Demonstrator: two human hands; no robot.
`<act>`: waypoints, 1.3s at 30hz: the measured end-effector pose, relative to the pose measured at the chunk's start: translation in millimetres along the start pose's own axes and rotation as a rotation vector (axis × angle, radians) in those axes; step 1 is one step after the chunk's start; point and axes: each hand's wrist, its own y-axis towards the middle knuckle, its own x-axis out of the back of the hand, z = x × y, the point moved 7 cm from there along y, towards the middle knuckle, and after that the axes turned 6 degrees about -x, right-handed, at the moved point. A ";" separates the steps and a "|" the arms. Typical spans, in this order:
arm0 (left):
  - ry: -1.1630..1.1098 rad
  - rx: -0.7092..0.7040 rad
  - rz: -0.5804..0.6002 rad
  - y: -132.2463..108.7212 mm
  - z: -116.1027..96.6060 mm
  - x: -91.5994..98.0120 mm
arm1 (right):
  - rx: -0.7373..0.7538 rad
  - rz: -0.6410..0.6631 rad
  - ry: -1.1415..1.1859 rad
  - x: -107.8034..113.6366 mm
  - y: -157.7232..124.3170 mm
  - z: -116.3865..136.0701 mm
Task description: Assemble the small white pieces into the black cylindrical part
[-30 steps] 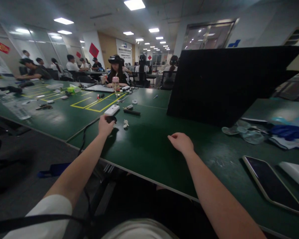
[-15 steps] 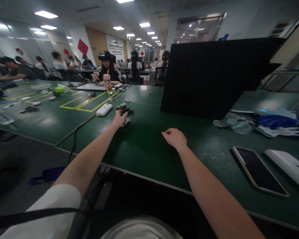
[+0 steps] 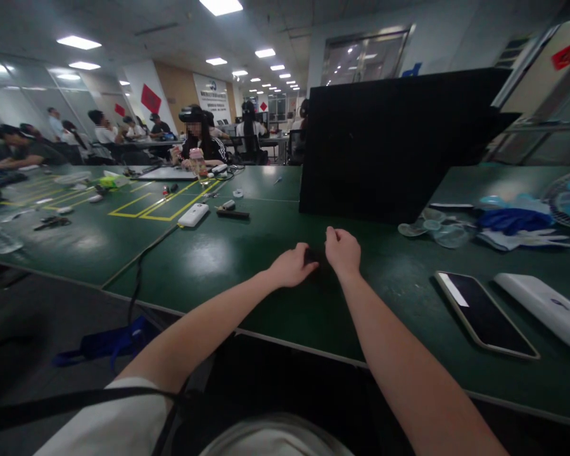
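Note:
My left hand (image 3: 293, 265) is closed around a small dark object (image 3: 310, 256), held just above the green table (image 3: 266, 304) in front of me. Most of that object is hidden by my fingers, so its kind does not show. Close on its right, my right hand (image 3: 344, 254) is closed, thumb against curled fingers; whatever it may hold is hidden. A narrow gap separates the two hands. Beyond my left hand lies a black elongated item (image 3: 233, 215), with a small pale piece (image 3: 228, 204) just behind it.
A white power bank (image 3: 194, 215) with a cable lies at left. A large black panel (image 3: 365, 152) stands behind my hands. On the right are a phone (image 3: 487, 315), another white device (image 3: 541, 307), and blue and white gloves (image 3: 515, 221). A person in a headset (image 3: 199, 136) sits opposite.
My left hand has moved right and nearer, away from the black item, with a dark object now in it. My right hand has turned slightly and its fingers have lifted.

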 end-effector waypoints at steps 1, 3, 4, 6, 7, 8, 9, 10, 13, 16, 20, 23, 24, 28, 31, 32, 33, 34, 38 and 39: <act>0.010 -0.034 -0.002 -1.7 -11.6 -3.7 | 0.004 0.016 -0.006 -1.5 0.5 0.1; 0.005 -0.052 -0.002 -4.8 -24.2 -7.3 | -0.006 0.077 -0.019 -7.2 1.8 -1.6; -0.017 -0.043 -0.003 -6.1 -25.8 -7.0 | -0.019 0.107 -0.016 -9.8 2.6 -3.0; -0.108 -0.030 -0.024 -8.6 -23.1 -2.6 | -0.049 0.132 0.024 -10.7 4.6 -5.3; -0.171 -0.028 -0.048 -9.9 -19.4 1.5 | -0.065 0.130 0.054 -9.0 5.5 -5.8; -0.238 -0.023 -0.086 -11.2 -13.6 6.7 | -0.078 0.121 0.078 -6.4 6.2 -5.5; -0.301 -0.009 -0.137 -12.8 -5.5 13.1 | -0.087 0.118 0.085 -4.0 6.3 -4.4; -0.354 0.015 -0.201 -14.5 4.9 20.4 | -0.089 0.128 0.064 -2.6 5.8 -2.4; -0.415 0.137 -0.449 -21.7 43.5 45.5 | -0.073 0.277 -0.189 -11.8 -2.9 4.6; -0.365 0.263 -0.605 -28.7 73.4 63.6 | -0.048 0.462 -0.498 -32.7 -19.5 5.4; -0.240 0.314 -0.588 -31.1 78.8 69.8 | 0.034 0.538 -0.610 -51.5 -33.7 7.9; -0.184 0.315 -0.551 -31.3 73.1 67.9 | 0.106 0.551 -0.615 -54.0 -36.7 12.1; -0.175 0.322 -0.544 -31.3 72.6 67.1 | 0.144 0.558 -0.613 -53.7 -37.7 14.7; -0.140 0.363 -0.532 -30.8 79.1 66.2 | 0.339 0.605 -0.604 -53.0 -46.5 27.5; -0.119 0.385 -0.511 -29.8 84.7 65.5 | 0.382 0.616 -0.633 -53.8 -50.6 29.2; -0.112 0.388 -0.502 -29.5 85.5 65.1 | 0.367 0.611 -0.654 -54.0 -50.4 28.0; -0.106 0.390 -0.494 -29.4 85.9 64.9 | 0.341 0.602 -0.675 -54.0 -49.5 26.3; -0.101 0.391 -0.487 -29.4 85.9 64.6 | 0.314 0.595 -0.689 -53.9 -48.6 25.0; -0.085 0.404 -0.478 -30.3 86.5 64.9 | 0.269 0.593 -0.628 -53.7 -49.4 28.1; -0.083 0.407 -0.473 -30.3 87.0 64.7 | 0.288 0.594 -0.603 -53.8 -51.1 31.1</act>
